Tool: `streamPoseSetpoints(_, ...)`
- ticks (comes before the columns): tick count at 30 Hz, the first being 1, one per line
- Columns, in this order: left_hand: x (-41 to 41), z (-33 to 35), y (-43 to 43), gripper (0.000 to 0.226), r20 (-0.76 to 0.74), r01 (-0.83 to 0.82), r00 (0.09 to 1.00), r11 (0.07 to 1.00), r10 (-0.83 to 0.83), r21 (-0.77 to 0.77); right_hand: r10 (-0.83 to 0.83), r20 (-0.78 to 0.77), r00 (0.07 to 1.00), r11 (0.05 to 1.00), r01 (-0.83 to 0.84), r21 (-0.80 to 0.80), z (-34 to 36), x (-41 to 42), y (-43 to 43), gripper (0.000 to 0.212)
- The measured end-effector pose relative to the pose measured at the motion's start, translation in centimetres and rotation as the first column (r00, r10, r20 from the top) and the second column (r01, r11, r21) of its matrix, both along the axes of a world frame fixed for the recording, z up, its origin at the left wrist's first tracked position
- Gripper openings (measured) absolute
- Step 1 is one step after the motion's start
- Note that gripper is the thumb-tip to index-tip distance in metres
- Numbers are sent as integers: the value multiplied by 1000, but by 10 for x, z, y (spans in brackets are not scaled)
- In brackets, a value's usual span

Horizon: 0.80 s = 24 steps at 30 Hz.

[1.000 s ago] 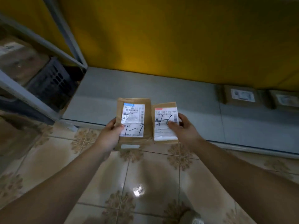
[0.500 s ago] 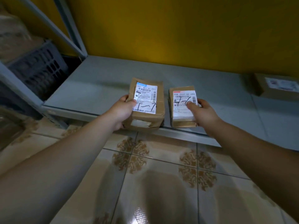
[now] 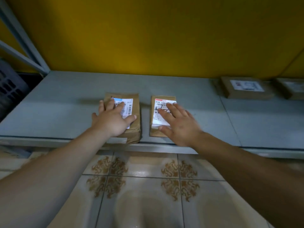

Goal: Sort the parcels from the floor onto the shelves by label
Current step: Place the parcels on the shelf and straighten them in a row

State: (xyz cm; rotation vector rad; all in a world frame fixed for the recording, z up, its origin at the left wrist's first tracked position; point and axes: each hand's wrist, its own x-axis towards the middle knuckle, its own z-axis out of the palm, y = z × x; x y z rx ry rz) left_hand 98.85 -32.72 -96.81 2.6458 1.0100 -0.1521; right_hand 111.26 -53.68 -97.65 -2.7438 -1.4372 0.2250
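Resting flat on the left parcel [image 3: 135,130], the left hand [image 3: 113,119] lies palm down with its fingers [image 3: 111,102] straight and spread, the thumb across the lower corner of the white label. It grips nothing. The right hand [image 3: 179,124] is just as wide over the right parcel [image 3: 155,120]. Motion blur hides whether its fingers [image 3: 174,109] touch the label or hang just above it.

Both parcels lie label-up on the grey shelf [image 3: 65,112] at mid-frame, side by side with a clear gap between them, close to the shelf's front edge. The left one reaches the front lip. Label-up placement probably keeps the handwritten marks readable for sorting. The flat palms look like a settling press, not a grasp, so both parcels seem delivered and the release is the step in hand.

Toward the upper right, two more parcels [image 3: 245,88] sit well apart from this pair against the yellow wall [image 3: 148,38], possibly a separate label group. A dark slotted crate [image 3: 9,86] shows at the left edge beside the shelf frame [image 3: 24,40]. The patterned tiled floor [image 3: 141,186] fills the lower frame, and no parcels show on it.
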Motion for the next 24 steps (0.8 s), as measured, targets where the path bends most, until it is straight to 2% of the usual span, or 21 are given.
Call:
streamPoseSetpoints(2,9,1,0,85,-50,7,999,1000,-7,10,-96,1,995,995,96,26,-2,14,-2,65)
streamPoseSetpoints(6,35,0,-3,87,-79,29,997,998,-25,49,-325,50,944,946,323,43,-3,62,-5,63)
streamPoseSetpoints(9,61,0,-3,84,-81,63,995,997,-60,35,-404,82,911,914,406,5,-5,90,-4,65)
streamPoseSetpoints(14,92,-3,-2,84,-69,79,995,996,-77,31,-525,-14,851,851,526,18,-5,128,10,67)
streamPoseSetpoints(17,97,-6,1,84,-63,89,994,995,-85,53,-507,127,852,859,512,-3,-5,144,21,65)
streamPoseSetpoints(19,96,-6,1,82,-67,87,994,994,-83,59,-467,191,864,883,467,45,-5,151,20,65)
streamPoseSetpoints(24,100,-4,-1,81,-61,67,996,996,-64,58,-370,211,905,929,357,100,-15,167,3,70)
